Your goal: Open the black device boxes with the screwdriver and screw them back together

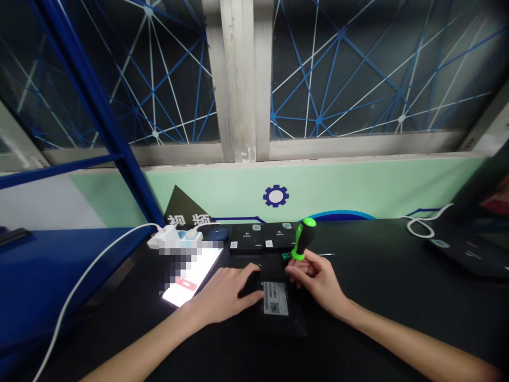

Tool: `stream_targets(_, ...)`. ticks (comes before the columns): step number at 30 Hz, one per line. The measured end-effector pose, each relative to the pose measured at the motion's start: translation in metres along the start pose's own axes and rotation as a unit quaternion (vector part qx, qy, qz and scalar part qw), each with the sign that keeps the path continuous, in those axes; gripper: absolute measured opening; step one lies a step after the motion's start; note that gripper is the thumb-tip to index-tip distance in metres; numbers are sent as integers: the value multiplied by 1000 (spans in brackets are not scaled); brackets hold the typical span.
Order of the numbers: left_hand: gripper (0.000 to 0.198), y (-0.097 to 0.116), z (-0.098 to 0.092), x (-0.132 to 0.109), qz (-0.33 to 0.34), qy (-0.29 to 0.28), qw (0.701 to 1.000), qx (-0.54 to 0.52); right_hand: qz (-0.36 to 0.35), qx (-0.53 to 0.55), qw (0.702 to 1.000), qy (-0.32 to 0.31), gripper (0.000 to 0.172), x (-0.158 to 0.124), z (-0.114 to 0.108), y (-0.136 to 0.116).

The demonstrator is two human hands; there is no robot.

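My right hand (318, 278) is closed around the lower end of a screwdriver (305, 237) with a black and bright green handle, which stands nearly upright. Its tip is hidden by my fingers. Under both hands lies a flat black device (292, 323) with a white printed label (275, 298). My left hand (225, 292) lies on the device's left side, thumb and index finger spread apart, the thumb touching beside the label. Just behind my right hand, a second screwdriver (328, 254) lies on the table, its green handle partly covered.
Two black boxes (246, 239) sit side by side at the back. A lit phone (193, 276) lies left of my left hand, near a white power strip (175, 237) with cables. At the right are another black device (469, 257) and a white cable (421, 228).
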State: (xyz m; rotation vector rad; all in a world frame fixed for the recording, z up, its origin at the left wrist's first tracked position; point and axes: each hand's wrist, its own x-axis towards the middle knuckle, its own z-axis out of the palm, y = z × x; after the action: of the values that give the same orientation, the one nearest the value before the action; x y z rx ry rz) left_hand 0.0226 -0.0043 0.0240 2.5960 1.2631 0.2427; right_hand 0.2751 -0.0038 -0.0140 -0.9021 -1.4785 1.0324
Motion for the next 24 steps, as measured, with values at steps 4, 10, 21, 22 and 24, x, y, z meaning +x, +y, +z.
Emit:
stream_targets(4, 50, 1, 0, 0, -4, -2, 1000, 7, 2, 4, 1000, -7, 31, 0, -1, -1)
stream_targets(10, 50, 2, -2, -1, -3, 1, 1000, 7, -17, -24, 1000, -13, 31, -1, -1, -1)
stream_targets(21, 49, 1, 2, -1, -23, 8, 999, 24, -52, -57, 995, -67, 28, -3, -3, -7)
stream_targets(22, 49, 1, 2, -1, -22, 9, 999, 24, -45, -53, 996, -62, 27, -3, -3, -5)
stream_targets(24, 50, 1, 1, -1, -20, 10, 999, 24, -29, -46, 997, -49, 27, -2, -2, -2)
